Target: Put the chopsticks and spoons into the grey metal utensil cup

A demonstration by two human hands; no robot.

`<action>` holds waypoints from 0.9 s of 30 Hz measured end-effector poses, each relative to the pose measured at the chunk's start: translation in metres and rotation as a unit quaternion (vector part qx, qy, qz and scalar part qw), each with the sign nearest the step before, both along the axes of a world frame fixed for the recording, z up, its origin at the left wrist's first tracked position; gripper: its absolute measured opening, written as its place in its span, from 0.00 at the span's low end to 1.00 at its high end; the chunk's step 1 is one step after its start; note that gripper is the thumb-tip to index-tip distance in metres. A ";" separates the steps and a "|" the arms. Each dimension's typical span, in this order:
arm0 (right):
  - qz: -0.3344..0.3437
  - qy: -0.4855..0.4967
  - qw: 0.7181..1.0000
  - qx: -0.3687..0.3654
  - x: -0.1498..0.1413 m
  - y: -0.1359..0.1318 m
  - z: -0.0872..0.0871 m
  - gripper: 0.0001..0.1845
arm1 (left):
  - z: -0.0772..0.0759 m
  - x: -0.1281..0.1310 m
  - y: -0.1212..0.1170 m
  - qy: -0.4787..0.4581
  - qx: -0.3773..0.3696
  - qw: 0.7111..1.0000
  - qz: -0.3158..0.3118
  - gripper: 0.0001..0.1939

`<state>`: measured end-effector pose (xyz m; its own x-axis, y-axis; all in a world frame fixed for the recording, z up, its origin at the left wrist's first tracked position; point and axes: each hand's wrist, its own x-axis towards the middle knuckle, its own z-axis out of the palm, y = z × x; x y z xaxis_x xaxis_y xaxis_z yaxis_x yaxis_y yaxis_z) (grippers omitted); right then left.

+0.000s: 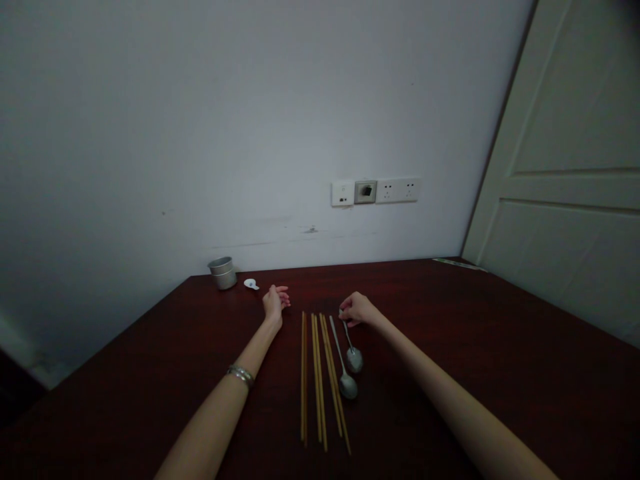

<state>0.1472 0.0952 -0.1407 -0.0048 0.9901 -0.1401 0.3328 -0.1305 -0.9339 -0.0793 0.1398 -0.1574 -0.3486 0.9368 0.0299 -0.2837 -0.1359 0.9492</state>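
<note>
My right hand (356, 309) pinches the handle end of a metal spoon (355, 360), whose bowl points toward me. Just left of it a second metal spoon (348, 386) lies on the dark red table, bowl also toward me. Several wooden chopsticks (318, 380) lie in pairs, lengthwise, left of the spoons. Beyond their far ends and a little to the left is my left hand (276, 302), holding nothing, its fingers loosely apart. A white short-handled spoon (251, 284) rests farther back, left of that hand.
At the table's back left corner stands a grey metal cup (223, 273). A flat strip (459, 265) lies along the back right edge. The wall behind carries sockets (397, 191), and a white panelled door (570, 167) is at the right.
</note>
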 end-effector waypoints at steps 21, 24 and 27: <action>0.066 -0.173 0.983 -0.002 -0.005 -0.009 0.006 0.16 | -0.002 -0.001 0.002 -0.005 0.011 1.000 -0.016 0.17; 0.079 -0.175 0.981 -0.011 -0.007 -0.011 0.009 0.17 | -0.002 -0.002 0.002 -0.005 0.009 1.000 -0.018 0.17; 0.084 -0.173 0.981 -0.023 -0.009 -0.012 0.011 0.19 | -0.002 -0.002 0.002 -0.003 0.010 1.000 -0.017 0.17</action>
